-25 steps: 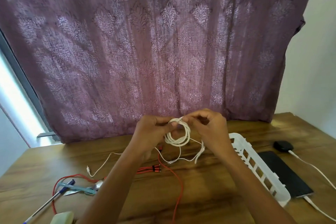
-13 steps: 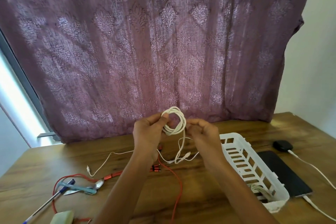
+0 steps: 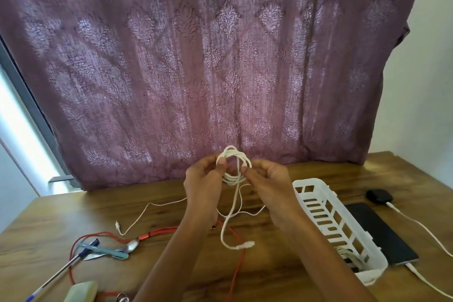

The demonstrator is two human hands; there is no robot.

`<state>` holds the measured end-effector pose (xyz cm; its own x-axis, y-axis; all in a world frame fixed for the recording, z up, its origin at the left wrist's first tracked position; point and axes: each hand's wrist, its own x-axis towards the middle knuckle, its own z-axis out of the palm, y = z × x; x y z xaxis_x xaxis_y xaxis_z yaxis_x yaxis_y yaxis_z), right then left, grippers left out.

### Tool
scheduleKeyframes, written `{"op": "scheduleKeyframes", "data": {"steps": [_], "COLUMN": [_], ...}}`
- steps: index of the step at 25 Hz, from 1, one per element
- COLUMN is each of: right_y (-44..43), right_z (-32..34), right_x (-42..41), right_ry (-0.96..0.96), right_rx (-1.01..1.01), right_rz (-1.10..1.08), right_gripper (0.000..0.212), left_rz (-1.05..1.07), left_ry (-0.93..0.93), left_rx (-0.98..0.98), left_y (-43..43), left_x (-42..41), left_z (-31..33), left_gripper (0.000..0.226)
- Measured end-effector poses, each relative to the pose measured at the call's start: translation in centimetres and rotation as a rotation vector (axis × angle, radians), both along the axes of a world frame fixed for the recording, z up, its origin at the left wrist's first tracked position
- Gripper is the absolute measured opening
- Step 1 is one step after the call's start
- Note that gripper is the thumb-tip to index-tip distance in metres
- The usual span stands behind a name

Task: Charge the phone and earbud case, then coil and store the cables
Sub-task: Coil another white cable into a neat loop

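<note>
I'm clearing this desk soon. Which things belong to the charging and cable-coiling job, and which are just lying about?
Job: white cable held by left hand and right hand; red cable; thin white cable; basket; phone; earbud case.
Lying about: teal pen; clear pen; spoon; pale block at the near edge.

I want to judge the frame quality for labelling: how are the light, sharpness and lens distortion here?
Head view: daylight glows through the curtain from behind, and the window strip at left is blown out. Head view: the wide lens makes the window frame lean. Head view: the white cable coil and the curtain pattern look slightly soft, yet readable.
</note>
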<state>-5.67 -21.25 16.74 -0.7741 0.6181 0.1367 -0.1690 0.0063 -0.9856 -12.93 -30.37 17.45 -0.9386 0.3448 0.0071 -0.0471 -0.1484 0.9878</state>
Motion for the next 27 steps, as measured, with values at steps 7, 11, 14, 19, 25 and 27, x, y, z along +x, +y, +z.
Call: {"op": "scheduleKeyframes", "data": {"steps": [7, 11, 14, 19, 25, 27], "right_y": [0.2, 0.4, 0.7, 0.9, 1.0, 1.0], "right_z": [-0.2, -1.0, -1.0, -0.1, -0.5, -0.8], "right_x": [-0.1, -0.5, -0.5, -0.1, -0.1, -0.2], "right_ry": [0.091, 0.110, 0.112, 0.018, -0.013, 0.004], "right_rx": [-0.208, -0.366, -0.483, -0.282, 0.186, 0.366], "right_rz": [0.078, 0.086, 0.203, 0.182, 0.074, 0.040], "right_gripper": [0.034, 0.023, 0.018, 0.015, 0.009, 0.008], "left_rz": [-0.125, -0.239, -0.316, -0.244, -0.244, -0.250], "left_ry": [0.135, 0.261, 0.377, 0.294, 0.228, 0.133], "left_rx": [-0.106, -0.149, -0.260, -0.166, -0.174, -0.064], "left_y": [-0.7, -1.0, -1.0, -1.2, -1.0, -1.0], "left_x": [-0.3, -0.7, -0.8, -0.7, -0.6, -0.4], "left_z": [1.0, 0.8, 0.9, 0.8, 0.6, 0.6], "left_gripper": [0.031, 0.057, 0.046, 0.024, 0.017, 0.017]}}
